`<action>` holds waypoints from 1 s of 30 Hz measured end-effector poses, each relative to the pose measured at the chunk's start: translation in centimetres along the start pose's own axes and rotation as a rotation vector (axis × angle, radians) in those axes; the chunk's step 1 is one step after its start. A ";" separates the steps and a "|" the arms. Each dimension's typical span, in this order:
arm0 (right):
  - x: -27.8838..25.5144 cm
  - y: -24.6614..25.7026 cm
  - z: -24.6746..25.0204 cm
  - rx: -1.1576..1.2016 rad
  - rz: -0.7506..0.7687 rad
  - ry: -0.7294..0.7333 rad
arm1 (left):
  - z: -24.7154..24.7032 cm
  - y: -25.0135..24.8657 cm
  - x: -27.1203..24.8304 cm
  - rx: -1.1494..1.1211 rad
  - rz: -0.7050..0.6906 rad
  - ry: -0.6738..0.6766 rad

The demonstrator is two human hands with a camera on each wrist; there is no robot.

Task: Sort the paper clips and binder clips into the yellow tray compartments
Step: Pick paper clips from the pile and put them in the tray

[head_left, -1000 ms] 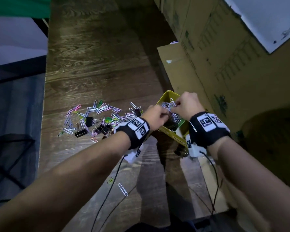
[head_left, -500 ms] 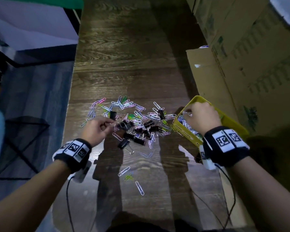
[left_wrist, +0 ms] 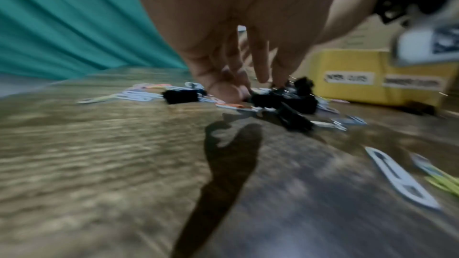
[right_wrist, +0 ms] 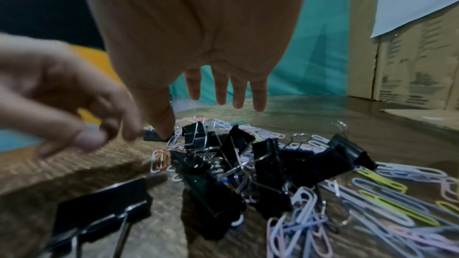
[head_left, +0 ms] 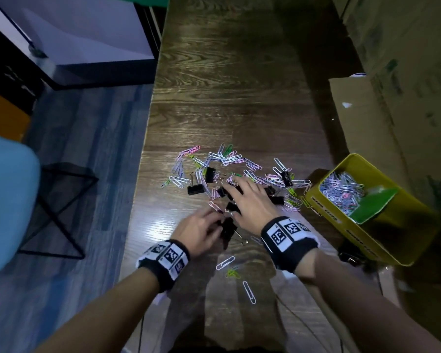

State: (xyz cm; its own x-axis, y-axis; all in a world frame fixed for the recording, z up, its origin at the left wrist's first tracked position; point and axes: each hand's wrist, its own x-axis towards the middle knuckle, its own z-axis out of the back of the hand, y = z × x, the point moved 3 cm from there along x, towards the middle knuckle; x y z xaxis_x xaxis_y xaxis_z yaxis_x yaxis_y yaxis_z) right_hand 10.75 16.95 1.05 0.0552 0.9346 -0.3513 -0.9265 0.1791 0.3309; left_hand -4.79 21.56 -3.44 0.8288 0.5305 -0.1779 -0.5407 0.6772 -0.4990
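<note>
Coloured paper clips point(head_left: 227, 159) and black binder clips point(head_left: 195, 189) lie mixed in a pile on the wooden table. The yellow tray point(head_left: 323, 210) stands to the right, tilted, with many paper clips point(head_left: 341, 192) in its far compartment. My right hand point(head_left: 242, 200) hovers flat over the binder clips point(right_wrist: 223, 164) with its fingers spread, and its thumb tip touches one black clip point(right_wrist: 155, 136). My left hand point(head_left: 209, 222) is just to its left, fingers loosely curled down at the table beside a binder clip point(head_left: 228, 228). I see nothing held in it.
Cardboard boxes point(head_left: 392, 72) wall off the right side behind the tray. The table's left edge point(head_left: 138, 200) drops to the floor, with a blue chair point(head_left: 8, 200) beyond. Loose paper clips point(head_left: 248, 291) lie near me, and a binder clip point(head_left: 349, 258) sits by the tray's near corner.
My right hand left the tray and came left over the binder clips, fingers now spread. My left hand moved from the pile's left edge toward its near side.
</note>
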 end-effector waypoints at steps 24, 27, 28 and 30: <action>2.3 -0.4 -2.8 -0.113 -0.226 -0.077 | 4.1 3.7 10.7 0.132 0.041 0.003; 2.0 -0.5 -3.0 -0.106 -0.243 -0.076 | 3.6 3.8 10.7 0.168 -0.072 -0.005; 1.9 -0.6 -3.0 -0.105 -0.248 -0.080 | 3.4 3.9 10.7 0.178 -0.105 -0.016; 1.7 -0.5 -3.1 -0.096 -0.250 -0.084 | 3.2 4.0 10.7 0.229 -0.153 -0.026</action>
State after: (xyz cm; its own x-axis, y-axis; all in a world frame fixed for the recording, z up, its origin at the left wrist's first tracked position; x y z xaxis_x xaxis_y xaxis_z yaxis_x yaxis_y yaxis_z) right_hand 10.21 17.53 -2.41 0.3135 0.8879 -0.3366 -0.9109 0.3814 0.1576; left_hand 1.41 31.58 -4.60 0.9010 0.4241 -0.0916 -0.4303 0.8465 -0.3135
